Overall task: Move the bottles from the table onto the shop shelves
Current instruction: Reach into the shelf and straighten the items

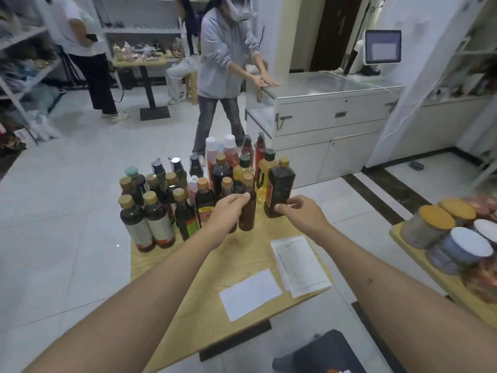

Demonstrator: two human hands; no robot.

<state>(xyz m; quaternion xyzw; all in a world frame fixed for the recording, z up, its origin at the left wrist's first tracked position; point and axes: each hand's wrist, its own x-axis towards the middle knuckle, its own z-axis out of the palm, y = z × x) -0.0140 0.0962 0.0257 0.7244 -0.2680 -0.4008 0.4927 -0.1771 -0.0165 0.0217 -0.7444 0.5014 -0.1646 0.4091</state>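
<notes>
While left hand point(230, 208) grips slim bottle point(247, 208), right hand point(301, 211) reaches half-curled, holding nothing.

Left hand point(228, 208) grips slim dark bottle point(247, 208).

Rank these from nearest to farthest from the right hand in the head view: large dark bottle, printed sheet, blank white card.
1. large dark bottle, at the right hand's fingertips
2. printed sheet, nearer the viewer on the table's right
3. blank white card, lower and further left

Pale matt wood-grain table point(188, 297) under my arms, glossy dark bottles point(150, 219) on it with dull gold caps, matt white paper sheets point(250, 293), shiny floor tiles point(67, 238) around the table.
</notes>
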